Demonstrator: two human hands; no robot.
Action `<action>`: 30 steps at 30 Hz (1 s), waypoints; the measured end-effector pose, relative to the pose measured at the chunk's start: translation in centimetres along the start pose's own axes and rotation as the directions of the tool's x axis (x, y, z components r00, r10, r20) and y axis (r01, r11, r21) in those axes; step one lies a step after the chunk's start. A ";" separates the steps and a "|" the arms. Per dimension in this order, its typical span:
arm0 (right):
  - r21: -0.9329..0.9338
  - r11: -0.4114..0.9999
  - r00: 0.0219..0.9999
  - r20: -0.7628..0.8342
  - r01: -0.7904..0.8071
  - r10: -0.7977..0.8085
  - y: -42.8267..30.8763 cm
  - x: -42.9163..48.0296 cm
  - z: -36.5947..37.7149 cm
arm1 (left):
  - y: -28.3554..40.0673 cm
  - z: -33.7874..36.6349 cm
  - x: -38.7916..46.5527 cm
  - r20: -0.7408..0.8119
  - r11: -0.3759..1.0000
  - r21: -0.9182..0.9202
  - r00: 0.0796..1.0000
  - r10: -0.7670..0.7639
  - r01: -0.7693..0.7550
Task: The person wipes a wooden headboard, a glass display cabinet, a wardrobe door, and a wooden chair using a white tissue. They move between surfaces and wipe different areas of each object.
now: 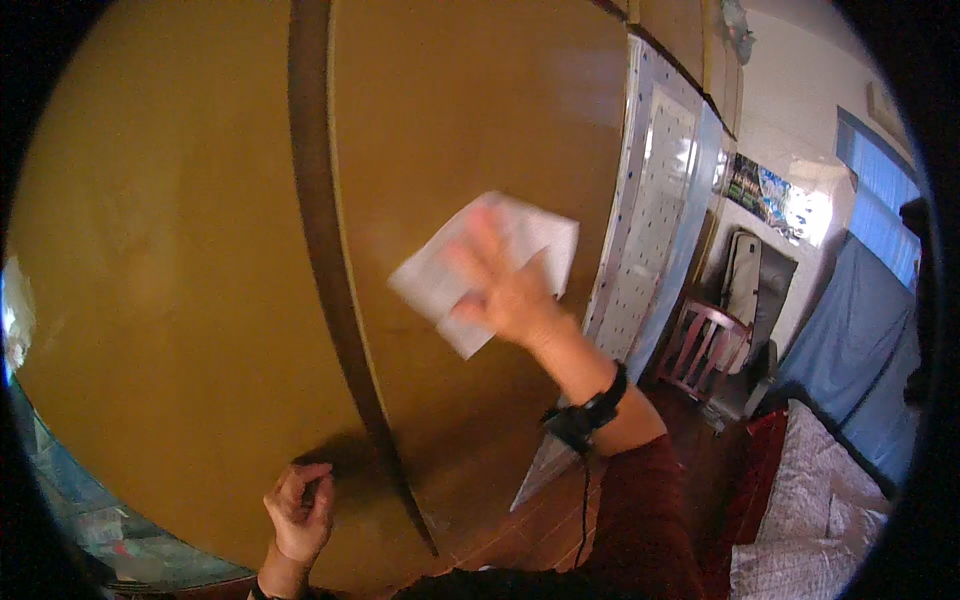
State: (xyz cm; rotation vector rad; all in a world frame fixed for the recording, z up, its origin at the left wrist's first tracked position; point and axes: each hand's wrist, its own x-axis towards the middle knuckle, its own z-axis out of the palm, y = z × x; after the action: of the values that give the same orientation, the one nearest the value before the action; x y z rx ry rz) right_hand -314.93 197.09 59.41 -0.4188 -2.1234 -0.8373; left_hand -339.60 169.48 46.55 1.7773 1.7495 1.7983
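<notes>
My right hand point(510, 300), blurred, lies over a white cloth or paper sheet point(551, 229) with its fingers spread. The sheet is against a brown wooden cabinet door point(480, 112), its corners sticking out around the hand. A black band with a small device point(585, 420) is strapped to my right wrist, and a cable hangs from it. Low on the left, my left hand point(300, 514) is loosely curled with nothing visible in it. It is in front of another brown door panel point(172, 262), near a dark shadow. A dark vertical strip point(319, 225) runs between the two panels.
Right of the panel stands a white, dotted door or panel point(649, 195). Farther off are a reddish wooden chair point(705, 345), a pale case point(742, 285) and a blue curtain point(855, 352). A bed with a patterned cover point(814, 495) is at lower right, beside the reddish tiled floor point(551, 525).
</notes>
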 end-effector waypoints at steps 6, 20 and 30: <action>0.238 0.770 0.695 -0.334 -0.592 0.637 15.7 5.5 -3.5 | 2.8 2.4 2.5 -0.092 0.957 0.061 0.953 0.290 -0.285; 0.108 0.984 0.960 -0.259 0.139 -0.107 12.7 12.7 -7.3 | 4.6 5.7 6.3 -0.021 0.859 0.274 0.890 0.455 -0.432; -0.238 0.908 0.806 -0.572 -0.344 0.156 24.5 16.6 -7.5 | 3.4 5.0 6.9 0.045 0.819 0.225 0.845 0.532 -0.528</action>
State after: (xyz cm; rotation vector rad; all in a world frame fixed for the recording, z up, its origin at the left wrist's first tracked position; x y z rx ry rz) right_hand -307.86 209.99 86.18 -0.5519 -1.3644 -1.0168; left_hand -336.26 176.18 51.72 2.5631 1.6292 1.8379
